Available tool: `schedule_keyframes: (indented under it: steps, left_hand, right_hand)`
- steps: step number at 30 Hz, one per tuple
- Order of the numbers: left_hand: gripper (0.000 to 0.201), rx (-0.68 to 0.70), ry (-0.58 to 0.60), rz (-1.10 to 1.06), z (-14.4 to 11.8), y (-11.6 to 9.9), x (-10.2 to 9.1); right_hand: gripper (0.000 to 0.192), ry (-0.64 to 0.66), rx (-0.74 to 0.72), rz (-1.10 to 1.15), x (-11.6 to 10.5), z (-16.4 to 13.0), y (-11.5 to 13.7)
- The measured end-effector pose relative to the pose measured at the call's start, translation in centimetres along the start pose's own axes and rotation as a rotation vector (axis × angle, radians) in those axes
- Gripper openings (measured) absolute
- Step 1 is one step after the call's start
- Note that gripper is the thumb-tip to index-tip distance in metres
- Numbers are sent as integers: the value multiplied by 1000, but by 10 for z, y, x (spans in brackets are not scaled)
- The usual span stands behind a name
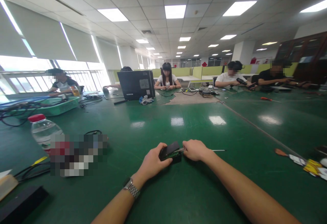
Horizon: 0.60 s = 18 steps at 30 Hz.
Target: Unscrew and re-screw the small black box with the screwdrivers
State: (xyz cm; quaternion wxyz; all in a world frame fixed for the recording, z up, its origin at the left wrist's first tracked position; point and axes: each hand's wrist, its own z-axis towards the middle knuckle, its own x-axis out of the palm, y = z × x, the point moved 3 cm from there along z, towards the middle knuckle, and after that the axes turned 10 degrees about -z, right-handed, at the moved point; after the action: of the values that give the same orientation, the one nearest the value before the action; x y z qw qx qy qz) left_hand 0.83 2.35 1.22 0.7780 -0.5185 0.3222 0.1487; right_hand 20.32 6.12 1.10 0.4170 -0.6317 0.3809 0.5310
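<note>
The fingers [163, 153] of the left hand [153, 162] are curled closed around a small black box-shaped electronic device with a green circuit board showing along its edge [170, 152], pinning it down on the glossy dark green surface [178, 190] so it cannot slide. The right hand [195, 149] is closed into a loose fist on a slim metal-shafted screwdriver [217, 150], whose thin shaft pokes out to the right of the fist while the working end meets the device's right side; the hands nearly touch across the device. The device sits near the front middle of the surface, straight ahead of the person, at a height where both forearms can rest low.

A metal-link wristwatch [131, 188] sits on the left wrist. The device's casing looks smooth and hard, matt black against the shiny mat, which mirrors the ceiling lights.

To the left stands a clear plastic water bottle with a red cap [42, 128], with black cables [30, 172] lying near it and a flat black bar [20, 205] at the near corner. At the right edge lies a brown-handled tool [281, 152] beside yellow-and-white cards [313, 166]. Further back stand a dark laptop [136, 84], a green plastic basket [60, 106] holding cables, and an orange-handled screwdriver [267, 99]. Several other people sit at the far side, their hands busy with their own small items.
</note>
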Motion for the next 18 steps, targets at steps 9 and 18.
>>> schedule_keyframes:
  steps: [9,18]
  left_hand:
    - [40,-88,-23,164,-7,3,-20]
    - [58,-415,-224,444,-74,49,-110]
  right_hand:
    - [28,-66,250,88,13,13,-43]
    - [30,-161,434,126,27,19,-55]
